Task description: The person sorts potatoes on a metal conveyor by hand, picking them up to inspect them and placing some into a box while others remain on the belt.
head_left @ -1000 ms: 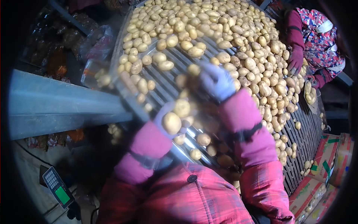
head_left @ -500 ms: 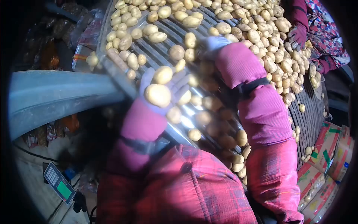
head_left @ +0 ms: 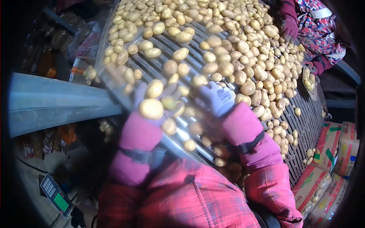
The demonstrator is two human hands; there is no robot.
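My left hand point(head_left: 154, 110), in a pale glove, is palm up with its fingers curved around several potatoes. Two large yellow potatoes, one point(head_left: 151, 109) by the palm and one point(head_left: 154, 89) at the fingers, rest in it, and a greenish potato point(head_left: 169, 102) shows beside them. My right hand point(head_left: 217, 99), gloved the same way, is over the slatted metal rack point(head_left: 159, 62), back of the hand up. Its fingers are smeared by motion, close to a potato point(head_left: 199, 80); what they hold, I cannot tell. Loose potatoes lie on the slats below both hands.
A heap of potatoes point(head_left: 262, 72) covers the rack's far and right parts. A co-worker's gloved hand point(head_left: 290, 29) is at its right edge. A grey metal beam point(head_left: 64, 104) juts in from the left. Cardboard boxes point(head_left: 311, 186) stand lower right, a scale display point(head_left: 57, 195) lower left.
My right hand has drawn back from the far heap toward my left hand. A greenish potato now shows at my left hand, which still carries the two large potatoes. The view has shifted slightly.
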